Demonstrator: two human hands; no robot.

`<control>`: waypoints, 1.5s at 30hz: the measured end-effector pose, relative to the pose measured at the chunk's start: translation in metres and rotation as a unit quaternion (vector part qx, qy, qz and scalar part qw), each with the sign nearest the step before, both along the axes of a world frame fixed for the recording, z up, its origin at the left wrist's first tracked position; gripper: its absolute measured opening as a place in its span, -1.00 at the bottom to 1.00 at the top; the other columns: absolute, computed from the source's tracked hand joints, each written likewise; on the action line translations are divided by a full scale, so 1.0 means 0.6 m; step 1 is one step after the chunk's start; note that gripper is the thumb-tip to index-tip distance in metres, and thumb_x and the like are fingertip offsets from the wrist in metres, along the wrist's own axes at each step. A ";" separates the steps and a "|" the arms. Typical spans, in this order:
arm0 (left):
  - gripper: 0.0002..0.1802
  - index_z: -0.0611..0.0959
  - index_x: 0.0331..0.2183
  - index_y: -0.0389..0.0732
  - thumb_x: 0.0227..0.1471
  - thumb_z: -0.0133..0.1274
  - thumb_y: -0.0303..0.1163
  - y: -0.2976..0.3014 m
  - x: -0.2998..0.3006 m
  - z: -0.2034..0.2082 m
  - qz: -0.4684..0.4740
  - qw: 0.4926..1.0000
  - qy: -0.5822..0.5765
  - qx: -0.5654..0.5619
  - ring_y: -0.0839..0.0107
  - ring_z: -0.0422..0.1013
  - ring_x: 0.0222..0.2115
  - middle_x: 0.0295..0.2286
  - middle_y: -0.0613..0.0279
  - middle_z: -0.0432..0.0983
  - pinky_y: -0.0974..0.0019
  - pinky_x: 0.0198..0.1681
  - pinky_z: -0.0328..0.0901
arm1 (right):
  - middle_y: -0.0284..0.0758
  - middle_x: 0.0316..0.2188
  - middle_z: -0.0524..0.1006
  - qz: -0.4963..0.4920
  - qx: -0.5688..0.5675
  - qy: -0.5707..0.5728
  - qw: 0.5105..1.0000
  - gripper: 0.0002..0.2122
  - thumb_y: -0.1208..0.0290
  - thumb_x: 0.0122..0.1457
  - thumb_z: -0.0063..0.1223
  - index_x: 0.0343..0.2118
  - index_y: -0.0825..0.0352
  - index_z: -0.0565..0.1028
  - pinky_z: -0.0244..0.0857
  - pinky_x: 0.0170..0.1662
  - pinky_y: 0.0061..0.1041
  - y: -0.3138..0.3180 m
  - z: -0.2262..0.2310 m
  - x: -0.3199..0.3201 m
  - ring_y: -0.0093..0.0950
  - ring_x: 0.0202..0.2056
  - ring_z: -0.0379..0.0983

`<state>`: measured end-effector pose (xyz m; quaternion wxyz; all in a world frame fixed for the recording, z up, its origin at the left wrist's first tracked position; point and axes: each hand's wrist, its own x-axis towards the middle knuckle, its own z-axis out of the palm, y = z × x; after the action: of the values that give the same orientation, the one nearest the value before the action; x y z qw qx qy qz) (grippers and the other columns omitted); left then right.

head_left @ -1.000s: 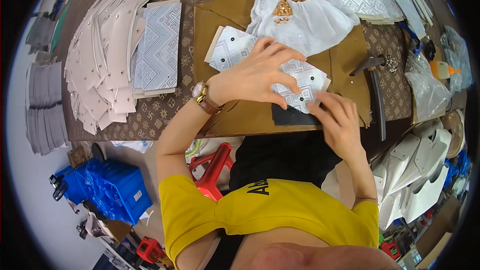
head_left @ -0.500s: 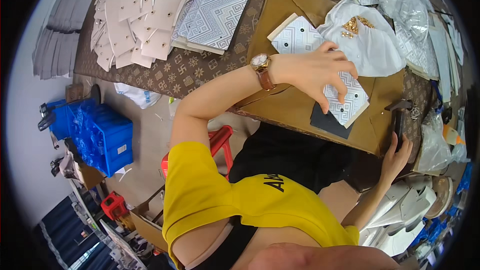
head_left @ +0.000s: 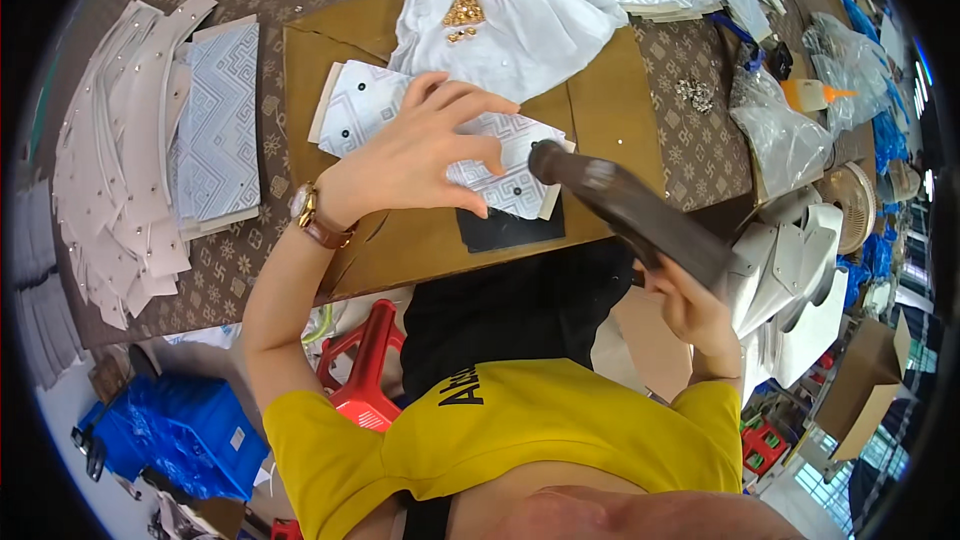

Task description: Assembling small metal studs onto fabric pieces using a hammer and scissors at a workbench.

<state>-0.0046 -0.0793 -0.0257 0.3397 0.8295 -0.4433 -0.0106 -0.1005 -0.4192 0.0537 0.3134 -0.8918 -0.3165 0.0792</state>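
My left hand (head_left: 430, 150), with a watch on its wrist, arches over a white strip (head_left: 350, 115) with a grey maze pattern. Its fingers are spread, and the thumb and forefinger tips rest by the strip's right half. Small dark round studs show near both ends of the strip. Beneath the right end lies a black pad (head_left: 510, 230), on a brown cardboard sheet (head_left: 610, 90). My right hand (head_left: 690, 310) is closed round a hammer (head_left: 640, 210), whose dark head is raised over the strip's right end. The hammer's handle is mostly hidden.
Behind the strip, gold-coloured small parts (head_left: 463, 10) sit on a white cloth (head_left: 545, 30). Stacked pale strips (head_left: 120, 170) and patterned pieces (head_left: 220, 120) lie at left. Silver bits (head_left: 693, 94) and a plastic bag (head_left: 780, 130) are at right. A red stool (head_left: 370, 370) stands below.
My right hand has lifted the hammer from the table's right side and brought it over the strip. My left hand stays arched over the strip. The whole view has swung to the right.
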 end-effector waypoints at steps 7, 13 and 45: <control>-0.60 0.70 -0.35 0.03 -0.22 0.45 -0.01 -0.006 0.004 0.003 -0.003 1.000 0.004 0.008 0.16 0.24 0.19 0.17 0.26 0.40 -0.08 0.34 -0.06 | -0.22 -0.29 0.59 -0.168 0.040 0.216 0.961 -0.56 0.70 0.26 0.05 0.22 0.45 0.40 0.35 -0.35 -0.49 -0.033 -0.034 -0.050 -0.47 -0.51 0.43; -0.58 0.67 -0.34 0.01 -0.23 0.45 -0.03 -0.002 0.005 0.007 0.001 1.000 0.009 0.011 0.15 0.24 0.20 0.19 0.24 0.39 -0.10 0.33 -0.06 | -0.25 -0.38 0.57 -0.097 0.062 0.008 0.993 -0.58 0.69 0.32 -0.06 0.25 0.46 0.39 0.33 -0.40 -0.55 -0.025 -0.022 -0.001 -0.50 -0.54 0.42; -0.73 0.84 -0.30 0.09 -0.14 0.43 -0.16 -0.006 0.010 0.003 0.000 0.999 0.016 -0.037 0.16 0.32 0.19 0.13 0.36 0.54 0.05 0.25 0.05 | -0.38 -0.29 0.55 -0.020 0.058 -0.118 0.991 -0.81 0.55 0.00 0.39 -0.28 0.29 0.66 0.31 -0.10 -0.37 0.109 -0.089 0.103 -0.32 -0.22 0.47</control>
<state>0.0016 -0.0832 -0.0238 0.3770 0.8160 -0.4382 -0.0074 -0.0390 -0.3539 0.0005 0.3262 -0.8814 -0.3377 -0.0509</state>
